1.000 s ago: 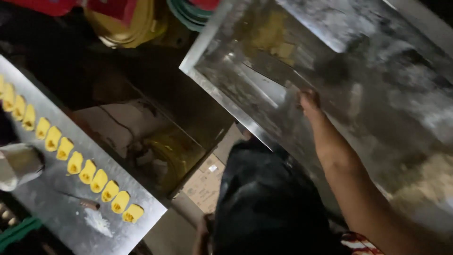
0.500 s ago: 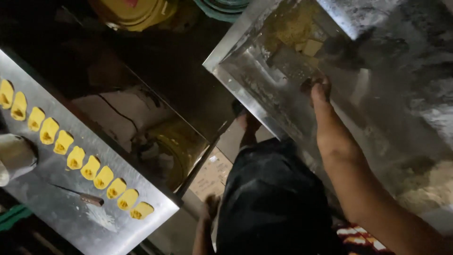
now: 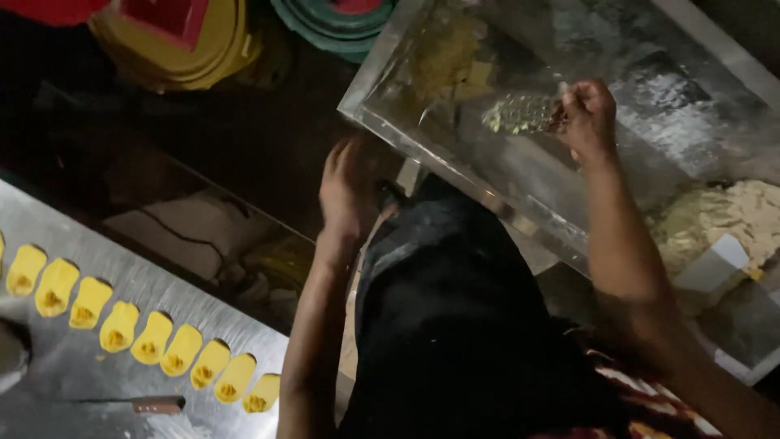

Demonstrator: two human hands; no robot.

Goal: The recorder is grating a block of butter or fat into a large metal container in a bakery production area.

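So the right hand (image 3: pixel 587 114) is up over the big steel tray (image 3: pixel 382 89), fingers clenched around the end of a small scoop (image 3: pixel 520 114) that's loaded with crumbly greenish-yellow filling. The scoop hangs above the tray's bare middle, well in from the near rim, so there's plenty of open metal around it. More of that filling sits smeared at the tray's far corner, and a pale dough heap (image 3: pixel 723 219) with a white scraper (image 3: pixel 715 264) lies toward the right end, well apart from the scoop. The left hand (image 3: pixel 349 191) hovers in the dark gap just below the tray's near edge, fingers loosely spread and holding nothing; can't tell if it touches the rim. Bottom left, a second steel sheet (image 3: pixel 122 276) carries a slanting row of yellow dough pieces (image 3: pixel 150 337) running close along its upper edge, with a small knife (image 3: pixel 134 404) lying on the bare metal below them. Between the two sheets it's just a dim gap with a dark-clothed lap (image 3: pixel 463 325) filling the lower part. A yellow tub (image 3: pixel 219 53) and green rings (image 3: pixel 325 24) sit at the top edge.
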